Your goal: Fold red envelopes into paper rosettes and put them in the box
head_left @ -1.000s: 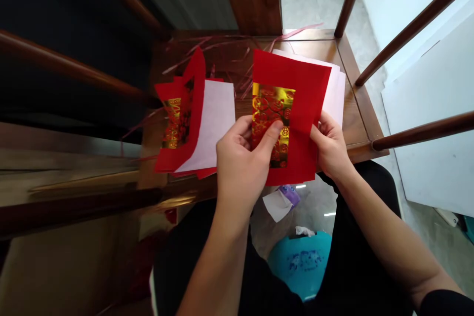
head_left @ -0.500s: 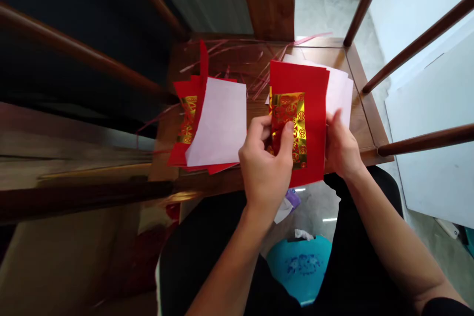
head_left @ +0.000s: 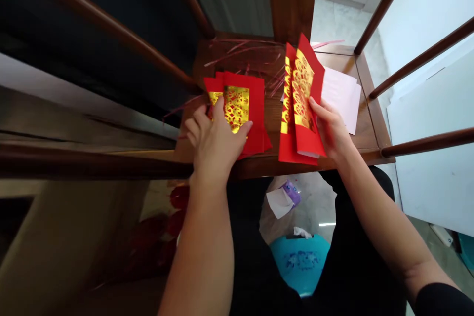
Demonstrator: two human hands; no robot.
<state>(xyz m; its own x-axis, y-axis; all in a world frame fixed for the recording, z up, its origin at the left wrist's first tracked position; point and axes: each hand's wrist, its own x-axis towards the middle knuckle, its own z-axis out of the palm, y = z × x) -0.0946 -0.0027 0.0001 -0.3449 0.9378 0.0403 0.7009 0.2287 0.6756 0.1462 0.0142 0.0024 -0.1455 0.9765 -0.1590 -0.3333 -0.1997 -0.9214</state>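
Note:
On the left of the wooden surface lies a pile of red envelopes [head_left: 256, 108] with gold printed panels. My left hand [head_left: 215, 140] rests over its lower left part, thumb and fingers spread; whether the fingertips press on the paper I cannot tell. My right hand [head_left: 331, 126] pinches red envelopes [head_left: 313, 86] by their right side, thumb in front. They stand tilted and fanned apart, with gold panels showing and a white edge at the bottom. Behind them, pale paper sheets [head_left: 342, 89] lie on the surface, partly covered.
Thin pink strips [head_left: 242, 54] are scattered at the back of the wooden seat [head_left: 370, 108]. Wooden spindles [head_left: 418, 86] rise on both sides. Below, a purple packet [head_left: 292, 192] with white paper lies on the floor near a turquoise plastic object [head_left: 301, 261].
My left hand has let go of the red envelopes and moved left to the pile. The pile now shows a gold-printed face instead of a white one. My right hand keeps the envelopes.

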